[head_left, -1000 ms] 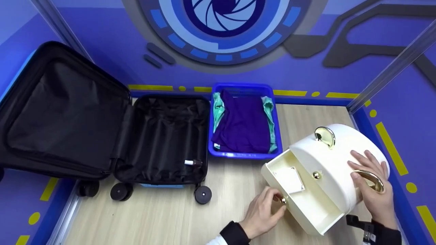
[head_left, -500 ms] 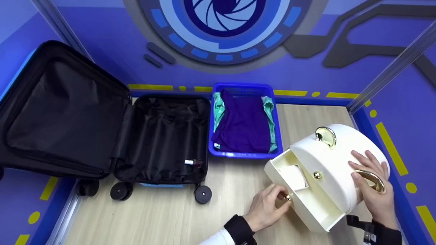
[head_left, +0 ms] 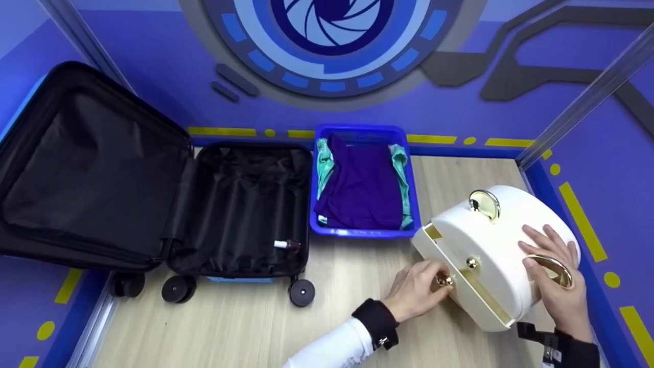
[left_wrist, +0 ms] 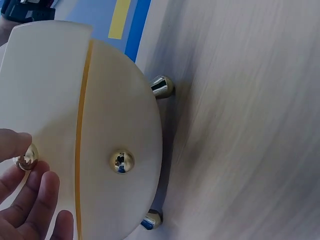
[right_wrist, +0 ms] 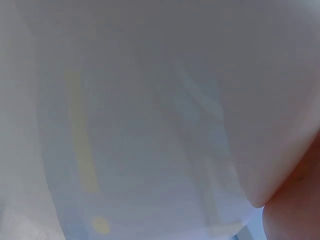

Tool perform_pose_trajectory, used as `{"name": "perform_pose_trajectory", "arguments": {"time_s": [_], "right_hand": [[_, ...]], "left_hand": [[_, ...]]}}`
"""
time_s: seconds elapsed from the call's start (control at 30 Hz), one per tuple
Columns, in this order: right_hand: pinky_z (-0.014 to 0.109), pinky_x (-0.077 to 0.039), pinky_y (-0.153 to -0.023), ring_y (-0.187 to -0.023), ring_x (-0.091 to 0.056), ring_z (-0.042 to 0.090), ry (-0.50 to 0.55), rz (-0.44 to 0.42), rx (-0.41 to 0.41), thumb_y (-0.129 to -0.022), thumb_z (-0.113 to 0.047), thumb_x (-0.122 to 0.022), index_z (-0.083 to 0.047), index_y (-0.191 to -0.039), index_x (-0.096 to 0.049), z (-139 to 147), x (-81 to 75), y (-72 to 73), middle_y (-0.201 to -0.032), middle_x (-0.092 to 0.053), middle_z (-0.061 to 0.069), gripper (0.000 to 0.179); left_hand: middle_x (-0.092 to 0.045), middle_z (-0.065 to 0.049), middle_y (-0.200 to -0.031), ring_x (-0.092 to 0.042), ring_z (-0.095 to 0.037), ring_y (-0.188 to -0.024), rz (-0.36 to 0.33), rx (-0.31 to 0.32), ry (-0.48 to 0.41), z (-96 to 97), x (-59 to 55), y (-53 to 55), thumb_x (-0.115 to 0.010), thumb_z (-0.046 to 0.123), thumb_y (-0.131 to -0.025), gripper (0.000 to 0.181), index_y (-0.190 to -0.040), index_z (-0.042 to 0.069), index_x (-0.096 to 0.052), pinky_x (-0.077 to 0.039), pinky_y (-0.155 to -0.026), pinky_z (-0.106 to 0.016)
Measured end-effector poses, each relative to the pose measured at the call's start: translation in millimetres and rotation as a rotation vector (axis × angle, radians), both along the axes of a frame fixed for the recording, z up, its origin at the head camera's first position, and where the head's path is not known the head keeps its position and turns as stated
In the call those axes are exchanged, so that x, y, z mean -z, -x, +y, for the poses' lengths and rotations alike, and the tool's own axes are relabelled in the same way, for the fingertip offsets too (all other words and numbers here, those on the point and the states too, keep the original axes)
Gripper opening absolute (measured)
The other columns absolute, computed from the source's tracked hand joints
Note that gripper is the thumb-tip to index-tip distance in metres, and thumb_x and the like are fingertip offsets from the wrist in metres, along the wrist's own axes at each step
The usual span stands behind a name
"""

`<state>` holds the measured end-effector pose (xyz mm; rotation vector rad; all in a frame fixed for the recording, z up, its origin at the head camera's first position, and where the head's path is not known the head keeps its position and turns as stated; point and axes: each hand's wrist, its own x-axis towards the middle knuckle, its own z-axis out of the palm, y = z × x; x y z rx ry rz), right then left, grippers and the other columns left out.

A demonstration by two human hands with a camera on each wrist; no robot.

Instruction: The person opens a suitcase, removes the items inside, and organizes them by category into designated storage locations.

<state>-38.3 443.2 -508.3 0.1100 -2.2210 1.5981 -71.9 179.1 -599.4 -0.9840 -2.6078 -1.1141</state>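
Note:
A white rounded storage box (head_left: 516, 230) with gold fittings stands at the right in the head view. Its drawer (head_left: 475, 301) sticks out a little, showing only a narrow gap behind the front panel; what lies inside is hidden. My left hand (head_left: 416, 291) pinches the drawer's gold knob (head_left: 446, 280) between thumb and fingers. In the left wrist view, another gold knob (left_wrist: 121, 161) sits on the curved panel beside that drawer. My right hand (head_left: 557, 281) rests on the box by a gold ring handle (head_left: 554, 268), fingers spread. Glossy white surface fills most of the right wrist view.
An open black suitcase (head_left: 176, 204) stands at the left, a small white-capped bottle (head_left: 287, 245) lying in it. Between suitcase and box is a blue basket (head_left: 365, 233) of folded purple (head_left: 363, 189) and green clothes. Blue panels (head_left: 357, 110) wall in the wooden surface.
My left hand has pushed the drawer most of the way into the box, moving right and up in the head view. The white item inside has gone from sight. My right hand stays put.

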Motion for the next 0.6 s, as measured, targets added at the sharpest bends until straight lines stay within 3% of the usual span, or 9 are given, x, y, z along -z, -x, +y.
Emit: {"name": "perform_pose_trajectory", "arguments": {"time_s": [0.33, 0.6], "right_hand": [[0.028, 0.004, -0.123, -0.154, -0.029, 0.024, 0.003, -0.012, 0.002, -0.088, 0.019, -0.063, 0.015, -0.119, -0.069, -1.0, -1.0, -1.1, -0.146, -0.060, 0.017, 0.032], [0.028, 0.004, -0.123, -0.154, -0.029, 0.025, -0.004, -0.013, 0.004, -0.088, 0.019, -0.063, 0.015, -0.119, -0.068, -0.9, -1.0, -1.8, -0.146, -0.059, 0.019, 0.032]], "left_hand": [[-0.067, 0.014, -0.100, -0.060, 0.007, -0.085, 0.017, 0.011, 0.054, 19.9, -2.2, 15.0, -0.078, 0.032, -0.093, 0.023, -0.109, 0.022, -0.065, -0.039, -0.070, -0.006], [-0.065, 0.014, -0.105, -0.059, 0.007, -0.088, -0.007, 0.036, 0.046, 17.9, 3.5, 17.1, -0.075, 0.036, -0.096, 0.024, -0.112, 0.024, -0.063, -0.040, -0.071, -0.005]]}}
